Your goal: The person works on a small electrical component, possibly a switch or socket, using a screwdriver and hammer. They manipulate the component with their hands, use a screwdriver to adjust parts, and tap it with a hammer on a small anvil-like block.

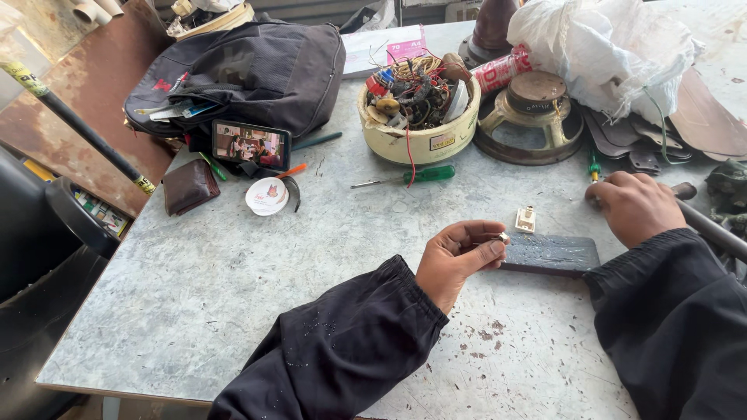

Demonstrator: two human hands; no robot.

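1. Black tyre (47,264), at the far left edge, beside the bench (233,295).
2. Brown wallet (189,187), lying flat on the bench, near a round white lid (266,196).
3. Phone (251,145), screen lit, propped against a black bag (249,70) at the back of the bench.
4. Cream tub (420,128), filled with tangled wires and small parts; a green screwdriver (405,177) lay just in front of it.
5. Left hand (459,257), fingers curled and pressed together, pinching a small metal part (503,236) between thumb and forefinger, held at the left end of the dark block (552,253).
6. Dark block, flat on the bench between the two hands.
7. Small white switch (526,219), resting on the bench just behind the block.
8. Round metal motor part (533,117), behind the block, beside a white plastic bag (607,47).
9. Right hand (634,206), closed in a fist around the handle of a tool (704,222); its working end was out of view.
10. Step in hand, as judged: the small part was being placed on the block while the tool was held ready.
11. Next move, as judged: would call for the part seated steady on the block, fingertips clear, before the tool came across.
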